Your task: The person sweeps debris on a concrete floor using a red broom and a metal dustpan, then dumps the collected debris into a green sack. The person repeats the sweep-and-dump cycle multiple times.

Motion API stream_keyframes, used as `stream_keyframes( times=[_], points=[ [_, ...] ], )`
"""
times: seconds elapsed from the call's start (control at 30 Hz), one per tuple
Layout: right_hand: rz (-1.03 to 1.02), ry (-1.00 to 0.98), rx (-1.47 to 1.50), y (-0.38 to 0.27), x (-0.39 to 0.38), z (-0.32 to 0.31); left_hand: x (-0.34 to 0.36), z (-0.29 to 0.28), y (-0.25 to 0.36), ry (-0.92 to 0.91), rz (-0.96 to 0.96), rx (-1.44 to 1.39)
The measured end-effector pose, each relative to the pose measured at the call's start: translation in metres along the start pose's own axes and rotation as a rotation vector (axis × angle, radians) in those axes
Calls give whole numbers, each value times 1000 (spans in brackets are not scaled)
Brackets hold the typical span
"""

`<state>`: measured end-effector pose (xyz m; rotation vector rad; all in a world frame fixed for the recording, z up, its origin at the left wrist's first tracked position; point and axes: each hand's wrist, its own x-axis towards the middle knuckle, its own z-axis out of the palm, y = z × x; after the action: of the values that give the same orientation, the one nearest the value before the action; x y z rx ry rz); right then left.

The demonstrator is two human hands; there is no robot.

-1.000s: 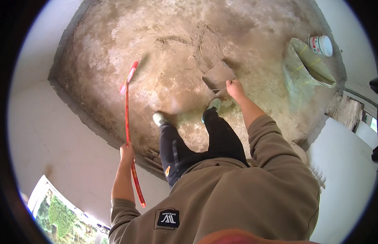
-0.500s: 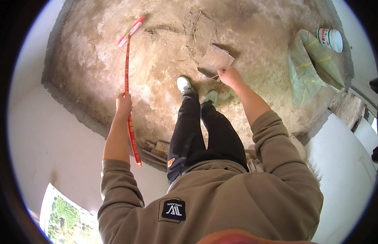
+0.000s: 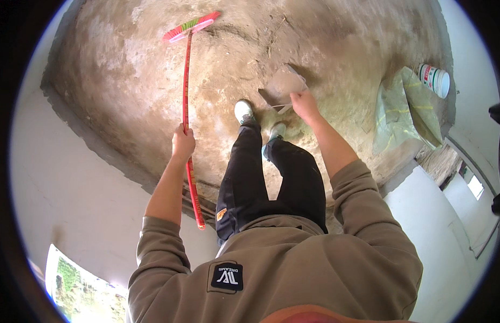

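Note:
My left hand (image 3: 183,142) is wrapped round the red handle of a broom (image 3: 186,91). The broom's wide head, with red and green bristles and a pink edge, is over the dirt floor at the far left. In my right hand (image 3: 304,104) is the wire-like handle of a dustpan (image 3: 284,85), a flat greyish-brown pan held low in front of my feet. Its shadow falls on the floor beside it. Whether the pan touches the ground, I cannot tell.
A translucent greenish woven sack (image 3: 395,110) slumps open on the right, beside a white bucket (image 3: 434,80) lying on its side near the wall. Loose dirt and twigs (image 3: 270,43) lie ahead on the rough floor (image 3: 126,81). A white wall (image 3: 83,183) bounds the left.
The broom has swung to the right and its head has turned to show more bristles. The dustpan has tilted slightly, still in my right hand. My view has shifted a little.

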<state>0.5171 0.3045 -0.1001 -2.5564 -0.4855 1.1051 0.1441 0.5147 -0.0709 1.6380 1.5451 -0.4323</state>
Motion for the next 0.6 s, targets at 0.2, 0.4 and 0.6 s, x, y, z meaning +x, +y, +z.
stream_keyframes(
  times=[0.2, 0.4, 0.6],
  points=[
    [-20, 17, 61, -10, -16, 22, -4, 4, -4, -27, -15, -47],
    [-43, 123, -76, -42, 13, 32, -8, 1, -3, 3, 14, -72],
    [-42, 67, 37, -78, 59, 24, -12, 0, -11, -48, -51, 22]
  ],
)
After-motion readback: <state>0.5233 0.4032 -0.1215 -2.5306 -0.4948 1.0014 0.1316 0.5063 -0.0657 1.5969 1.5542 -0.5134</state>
